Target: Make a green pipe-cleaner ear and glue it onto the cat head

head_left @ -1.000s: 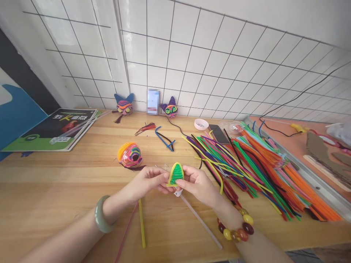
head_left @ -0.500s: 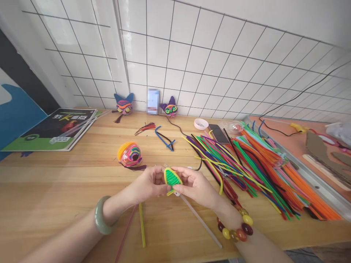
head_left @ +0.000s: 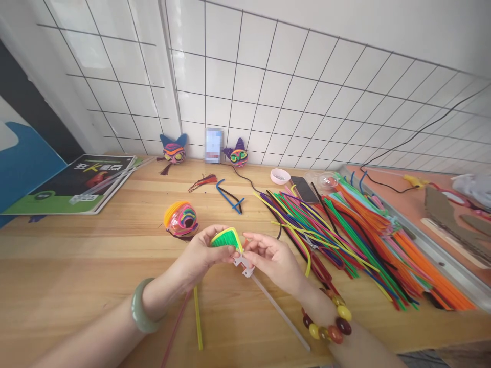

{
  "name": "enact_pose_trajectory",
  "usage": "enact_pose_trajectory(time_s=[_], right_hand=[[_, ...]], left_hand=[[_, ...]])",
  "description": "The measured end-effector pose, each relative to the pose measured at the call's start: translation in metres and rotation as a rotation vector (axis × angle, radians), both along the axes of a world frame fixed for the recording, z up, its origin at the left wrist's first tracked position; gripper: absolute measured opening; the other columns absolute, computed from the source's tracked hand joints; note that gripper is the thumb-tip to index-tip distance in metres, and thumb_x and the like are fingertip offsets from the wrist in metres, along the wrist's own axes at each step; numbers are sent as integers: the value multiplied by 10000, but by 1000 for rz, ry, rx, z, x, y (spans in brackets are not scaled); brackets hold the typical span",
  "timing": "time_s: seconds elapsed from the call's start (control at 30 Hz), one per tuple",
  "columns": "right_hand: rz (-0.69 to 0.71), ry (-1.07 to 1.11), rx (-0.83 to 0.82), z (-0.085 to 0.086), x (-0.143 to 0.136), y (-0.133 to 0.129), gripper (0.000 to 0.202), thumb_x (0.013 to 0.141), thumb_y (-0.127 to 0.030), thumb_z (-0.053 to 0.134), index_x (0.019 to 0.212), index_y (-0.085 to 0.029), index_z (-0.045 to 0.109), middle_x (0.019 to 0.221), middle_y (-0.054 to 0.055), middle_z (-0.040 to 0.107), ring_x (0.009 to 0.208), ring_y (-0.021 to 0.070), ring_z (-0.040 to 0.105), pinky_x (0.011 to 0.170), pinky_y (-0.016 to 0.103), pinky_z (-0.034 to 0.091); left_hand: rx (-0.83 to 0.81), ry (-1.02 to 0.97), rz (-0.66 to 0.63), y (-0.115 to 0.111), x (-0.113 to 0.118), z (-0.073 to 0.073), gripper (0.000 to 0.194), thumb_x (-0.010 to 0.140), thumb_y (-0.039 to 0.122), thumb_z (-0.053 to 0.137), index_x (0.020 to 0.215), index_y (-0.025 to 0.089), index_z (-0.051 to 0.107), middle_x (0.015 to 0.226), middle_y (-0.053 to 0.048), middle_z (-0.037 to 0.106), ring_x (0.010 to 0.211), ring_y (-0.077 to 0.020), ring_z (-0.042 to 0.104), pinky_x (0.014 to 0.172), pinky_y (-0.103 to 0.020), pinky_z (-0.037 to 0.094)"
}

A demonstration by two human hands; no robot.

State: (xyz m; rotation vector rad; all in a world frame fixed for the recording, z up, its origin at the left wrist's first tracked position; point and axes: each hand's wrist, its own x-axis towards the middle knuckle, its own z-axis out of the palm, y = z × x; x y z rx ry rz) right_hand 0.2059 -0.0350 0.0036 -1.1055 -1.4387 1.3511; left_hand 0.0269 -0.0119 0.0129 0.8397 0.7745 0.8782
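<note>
Piece (head_left: 223,239), green with a yellow rim, sits above the table (head_left: 115,276), pinched between the left hand's (head_left: 202,256) thumb and fingers, its long axis roughly sideways. Its straight yellow edge faces the right hand (head_left: 274,258), whose curled fingers meet that edge's lower end; whether they grip it, I cannot tell.

Unreadable lettering (head_left: 98,166) on magazine (head_left: 76,185)
</note>
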Motion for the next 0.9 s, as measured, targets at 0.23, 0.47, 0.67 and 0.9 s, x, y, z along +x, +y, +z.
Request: enact_pose_trajectory(time_s=[0.23, 0.47, 0.67, 0.9], right_hand=[[-109, -216, 246, 1, -2, -2, 224, 744, -204, 591, 961, -197, 642, 790, 37, 657, 700, 164, 626, 632, 311, 546], [-143, -288, 429, 7, -6, -3, 198, 743, -205, 603, 928, -223, 671, 850, 60, 676, 653, 168, 613, 627, 331, 547], [-171, -282, 478, 10, -9, -7, 208, 729, -206, 620, 923, -254, 680, 865, 55, 681, 737, 210, 630, 605, 337, 550], [-130, -173, 295, 3, -7, -4, 193, 739, -201, 592, 912, -207, 676, 881, 69, 658, 721, 192, 630, 584, 316, 549]], left_hand=[[-31, -82, -25, 3, -1, -4, 103, 655, 144, 688, 730, 116, 621, 628, -10, 624, 598, -86, 561, 627, -194, 451], [-32, -132, -58, -3, 2, 0, 90, 649, 159, 697, 712, 126, 642, 683, -21, 644, 649, -107, 576, 675, -223, 449], [112, -9, -73, -7, 3, -2, 107, 664, 212, 689, 739, 141, 660, 687, -13, 653, 645, -116, 565, 674, -230, 430], [273, 107, -144, -3, 3, -4, 117, 689, 253, 661, 726, 142, 655, 725, -31, 678, 692, -154, 585, 719, -266, 434]])
